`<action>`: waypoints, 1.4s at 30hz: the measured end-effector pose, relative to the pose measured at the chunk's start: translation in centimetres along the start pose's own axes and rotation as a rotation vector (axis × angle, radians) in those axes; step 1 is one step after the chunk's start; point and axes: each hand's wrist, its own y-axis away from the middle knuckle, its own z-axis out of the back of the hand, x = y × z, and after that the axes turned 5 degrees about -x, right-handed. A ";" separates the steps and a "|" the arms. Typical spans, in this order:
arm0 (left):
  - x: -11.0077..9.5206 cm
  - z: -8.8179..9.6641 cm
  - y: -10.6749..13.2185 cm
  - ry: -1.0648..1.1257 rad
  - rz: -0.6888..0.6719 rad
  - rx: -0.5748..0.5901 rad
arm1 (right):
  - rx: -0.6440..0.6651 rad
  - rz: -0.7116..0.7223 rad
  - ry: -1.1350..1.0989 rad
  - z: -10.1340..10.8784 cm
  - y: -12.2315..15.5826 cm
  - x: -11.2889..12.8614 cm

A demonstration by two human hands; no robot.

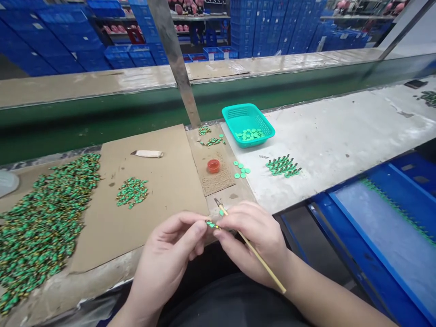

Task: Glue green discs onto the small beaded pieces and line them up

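Observation:
My left hand [170,254] pinches a small green and gold piece [211,224] between thumb and fingers, close to my body at the bench's front edge. My right hand [254,240] touches the same piece with its fingertips and holds a thin wooden brush [252,249], bristle end up and away from me. Both hands meet just in front of a brown cardboard sheet [163,195].
A large heap of green and gold pieces [41,227] covers the left; a small pile [132,190] lies on the cardboard. A small red cup [213,165], loose green discs [241,169], a standing group of pieces [282,165], a teal basket [248,123], and blue trays [384,227] at right.

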 end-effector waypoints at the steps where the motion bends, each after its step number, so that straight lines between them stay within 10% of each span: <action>1: -0.1 -0.1 0.1 -0.030 -0.026 -0.017 | -0.003 -0.014 -0.006 0.1 0.0 0.1; 17: -0.8 0.1 0.7 -0.481 -0.451 -0.028 | 0.111 -0.781 -0.400 0.6 -0.6 1.5; 27: 0.4 1.4 -0.8 -0.587 -0.480 -0.066 | 0.155 -0.243 0.073 4.3 0.0 -3.5; 38: 2.8 0.7 -3.3 -0.692 -0.486 0.088 | -0.057 -0.274 -0.142 3.0 -1.1 -5.0; 42: 3.2 0.7 -3.1 -0.735 -0.502 0.103 | 0.160 -0.269 -0.033 3.2 -0.9 -6.0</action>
